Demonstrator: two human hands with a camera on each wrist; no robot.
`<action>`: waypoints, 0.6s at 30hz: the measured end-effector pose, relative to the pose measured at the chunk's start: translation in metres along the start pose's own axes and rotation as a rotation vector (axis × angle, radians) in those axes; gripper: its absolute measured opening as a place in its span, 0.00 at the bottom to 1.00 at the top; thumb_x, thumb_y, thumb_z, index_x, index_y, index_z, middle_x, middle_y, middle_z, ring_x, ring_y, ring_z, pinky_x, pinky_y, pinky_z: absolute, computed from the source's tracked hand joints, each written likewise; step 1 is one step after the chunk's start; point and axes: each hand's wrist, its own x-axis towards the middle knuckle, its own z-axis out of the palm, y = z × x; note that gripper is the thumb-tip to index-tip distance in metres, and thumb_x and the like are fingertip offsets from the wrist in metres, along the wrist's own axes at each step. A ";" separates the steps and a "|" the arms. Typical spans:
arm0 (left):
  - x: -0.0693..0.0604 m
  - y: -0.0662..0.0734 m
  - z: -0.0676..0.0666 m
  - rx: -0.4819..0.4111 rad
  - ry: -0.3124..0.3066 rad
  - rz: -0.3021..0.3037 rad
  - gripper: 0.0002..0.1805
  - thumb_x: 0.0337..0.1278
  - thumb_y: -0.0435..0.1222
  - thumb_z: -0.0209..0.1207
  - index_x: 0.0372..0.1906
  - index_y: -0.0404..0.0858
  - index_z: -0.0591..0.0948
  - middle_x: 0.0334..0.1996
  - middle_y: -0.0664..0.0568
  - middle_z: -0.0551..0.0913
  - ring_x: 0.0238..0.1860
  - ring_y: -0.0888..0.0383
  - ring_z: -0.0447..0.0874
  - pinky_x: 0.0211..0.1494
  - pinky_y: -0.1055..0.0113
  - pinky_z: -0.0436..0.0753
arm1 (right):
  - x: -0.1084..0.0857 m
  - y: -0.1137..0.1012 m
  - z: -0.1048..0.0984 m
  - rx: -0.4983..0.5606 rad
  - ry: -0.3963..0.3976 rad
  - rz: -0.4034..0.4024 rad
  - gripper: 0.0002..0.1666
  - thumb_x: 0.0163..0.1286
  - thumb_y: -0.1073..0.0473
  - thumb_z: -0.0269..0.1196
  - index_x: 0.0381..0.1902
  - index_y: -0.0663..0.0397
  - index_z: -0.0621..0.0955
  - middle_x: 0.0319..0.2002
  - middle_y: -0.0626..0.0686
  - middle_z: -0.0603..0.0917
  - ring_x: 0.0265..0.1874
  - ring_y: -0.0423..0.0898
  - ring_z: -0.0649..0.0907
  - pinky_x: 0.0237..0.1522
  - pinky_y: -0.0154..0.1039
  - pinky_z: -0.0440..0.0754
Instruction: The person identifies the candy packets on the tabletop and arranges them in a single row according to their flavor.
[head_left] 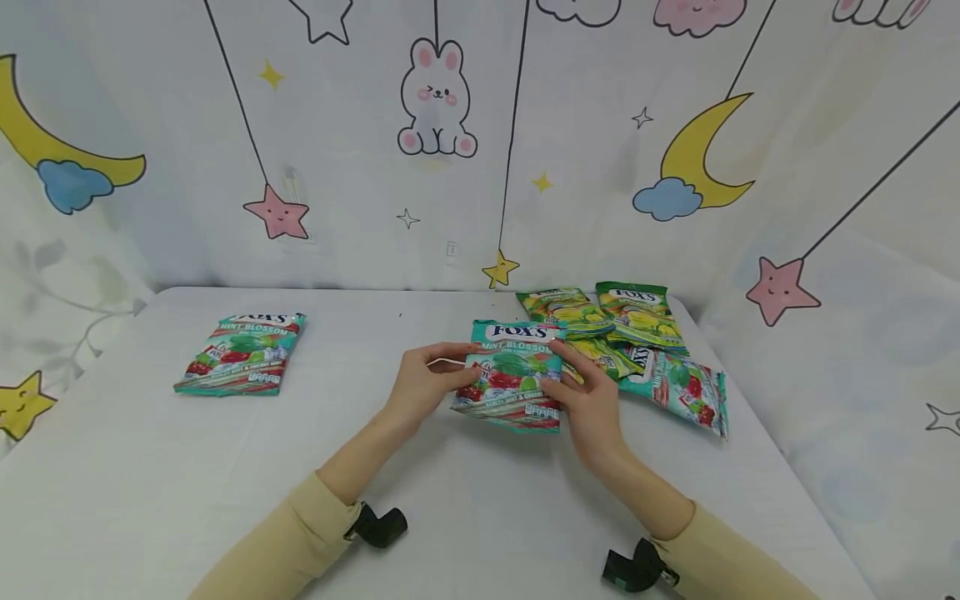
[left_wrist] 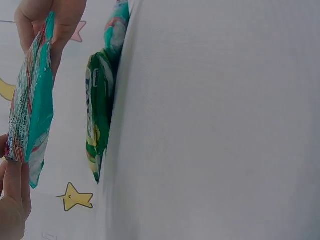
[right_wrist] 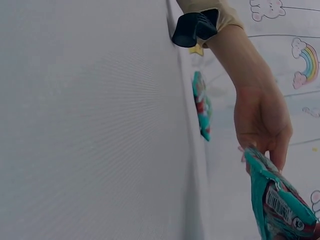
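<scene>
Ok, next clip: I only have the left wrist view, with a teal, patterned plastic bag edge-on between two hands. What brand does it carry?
Observer: The head view shows FOX'S in dark letters on the teal plastic bag.
Operator: Is there another bag over on the person's left?
Observer: Yes, a second teal plastic bag lies by itself on that side of the white-covered table.
Operator: And is there any barcode on the held one?
Observer: Yes, the right wrist view shows a black-and-white printed barcode on it.
</scene>
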 end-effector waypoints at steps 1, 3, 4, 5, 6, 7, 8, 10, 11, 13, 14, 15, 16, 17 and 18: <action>0.000 0.000 -0.003 0.001 0.003 -0.003 0.20 0.57 0.38 0.70 0.55 0.44 0.85 0.52 0.47 0.82 0.46 0.56 0.84 0.46 0.68 0.84 | 0.001 0.000 0.003 0.008 -0.004 -0.001 0.32 0.71 0.71 0.59 0.71 0.51 0.72 0.73 0.45 0.63 0.55 0.42 0.80 0.51 0.30 0.82; 0.000 -0.001 -0.008 -0.004 0.005 -0.009 0.20 0.57 0.38 0.70 0.56 0.43 0.85 0.52 0.46 0.82 0.46 0.56 0.84 0.47 0.68 0.84 | 0.004 0.002 0.007 0.021 -0.009 0.001 0.32 0.70 0.72 0.60 0.70 0.52 0.73 0.72 0.46 0.65 0.53 0.41 0.80 0.50 0.30 0.82; 0.000 -0.001 -0.010 -0.005 0.006 -0.013 0.20 0.57 0.38 0.70 0.56 0.42 0.85 0.53 0.46 0.82 0.46 0.56 0.84 0.47 0.68 0.84 | 0.005 0.003 0.010 0.026 -0.005 0.006 0.32 0.70 0.72 0.60 0.70 0.52 0.73 0.72 0.45 0.65 0.53 0.41 0.80 0.50 0.29 0.82; 0.000 -0.002 -0.012 -0.005 0.007 -0.019 0.21 0.57 0.38 0.70 0.56 0.42 0.85 0.53 0.45 0.81 0.45 0.57 0.84 0.47 0.68 0.84 | 0.007 0.004 0.012 0.032 -0.003 0.009 0.32 0.69 0.72 0.60 0.70 0.52 0.73 0.72 0.46 0.65 0.54 0.41 0.79 0.50 0.29 0.82; 0.000 -0.002 -0.014 -0.006 0.008 -0.023 0.21 0.57 0.37 0.70 0.57 0.42 0.84 0.53 0.45 0.81 0.45 0.57 0.84 0.48 0.68 0.84 | 0.008 0.005 0.014 0.035 0.000 0.010 0.32 0.69 0.72 0.61 0.70 0.52 0.74 0.72 0.46 0.66 0.54 0.42 0.78 0.50 0.28 0.82; 0.000 -0.003 -0.017 -0.007 0.009 -0.026 0.21 0.57 0.37 0.70 0.57 0.41 0.84 0.54 0.44 0.81 0.45 0.58 0.84 0.48 0.68 0.85 | 0.010 0.006 0.017 0.041 0.002 0.013 0.32 0.68 0.73 0.61 0.69 0.52 0.74 0.71 0.47 0.66 0.55 0.43 0.78 0.50 0.28 0.82; 0.000 -0.004 -0.019 -0.007 0.010 -0.029 0.21 0.58 0.37 0.69 0.57 0.40 0.84 0.54 0.44 0.81 0.45 0.58 0.85 0.48 0.68 0.85 | 0.012 0.008 0.019 0.049 0.004 0.017 0.32 0.68 0.73 0.61 0.69 0.52 0.74 0.72 0.48 0.66 0.56 0.44 0.77 0.49 0.28 0.81; 0.000 -0.005 -0.024 -0.005 0.013 -0.034 0.22 0.58 0.36 0.69 0.58 0.39 0.83 0.54 0.43 0.81 0.45 0.59 0.85 0.49 0.68 0.85 | 0.015 0.011 0.024 0.059 0.010 0.020 0.32 0.67 0.74 0.61 0.68 0.53 0.75 0.72 0.49 0.65 0.59 0.46 0.75 0.50 0.27 0.81; 0.000 -0.005 -0.027 -0.003 0.013 -0.033 0.22 0.58 0.36 0.69 0.58 0.39 0.83 0.54 0.43 0.80 0.45 0.59 0.85 0.49 0.68 0.85 | 0.016 0.012 0.027 0.064 0.008 0.016 0.32 0.67 0.74 0.61 0.68 0.54 0.75 0.72 0.50 0.65 0.60 0.47 0.75 0.49 0.27 0.81; 0.000 -0.005 -0.032 0.004 0.015 -0.031 0.22 0.58 0.36 0.69 0.59 0.39 0.83 0.54 0.43 0.80 0.45 0.59 0.85 0.49 0.69 0.84 | 0.019 0.014 0.032 0.071 0.002 0.011 0.32 0.67 0.75 0.61 0.68 0.55 0.75 0.72 0.52 0.66 0.61 0.48 0.76 0.49 0.28 0.82; 0.000 -0.006 -0.035 0.008 0.017 -0.030 0.23 0.58 0.36 0.69 0.59 0.39 0.83 0.55 0.43 0.80 0.45 0.59 0.85 0.48 0.69 0.84 | 0.021 0.015 0.035 0.070 0.000 0.006 0.32 0.66 0.75 0.61 0.68 0.56 0.75 0.72 0.52 0.66 0.60 0.49 0.76 0.48 0.28 0.82; 0.000 -0.006 -0.037 0.011 0.019 -0.029 0.23 0.59 0.37 0.69 0.59 0.39 0.82 0.55 0.43 0.80 0.45 0.59 0.85 0.48 0.70 0.84 | 0.022 0.015 0.037 0.071 -0.001 0.004 0.32 0.66 0.75 0.61 0.68 0.55 0.75 0.71 0.53 0.67 0.60 0.49 0.77 0.48 0.29 0.82; 0.000 -0.006 -0.039 0.016 0.021 -0.028 0.23 0.59 0.37 0.69 0.59 0.39 0.82 0.55 0.43 0.80 0.45 0.59 0.85 0.48 0.70 0.84 | 0.023 0.016 0.040 0.075 -0.005 0.001 0.32 0.66 0.75 0.60 0.68 0.56 0.75 0.71 0.53 0.67 0.59 0.50 0.78 0.47 0.29 0.83; 0.000 -0.007 -0.042 0.019 0.024 -0.026 0.23 0.59 0.37 0.68 0.60 0.38 0.82 0.55 0.43 0.80 0.45 0.59 0.84 0.48 0.70 0.84 | 0.025 0.017 0.043 0.078 -0.010 -0.001 0.32 0.66 0.76 0.60 0.68 0.56 0.75 0.70 0.54 0.68 0.58 0.50 0.79 0.47 0.30 0.83; 0.000 -0.008 -0.044 0.020 0.028 -0.027 0.23 0.59 0.37 0.68 0.60 0.38 0.82 0.55 0.43 0.80 0.45 0.60 0.84 0.48 0.71 0.84 | 0.026 0.017 0.046 0.078 -0.014 -0.002 0.32 0.66 0.76 0.60 0.67 0.56 0.76 0.70 0.54 0.68 0.57 0.50 0.79 0.46 0.30 0.83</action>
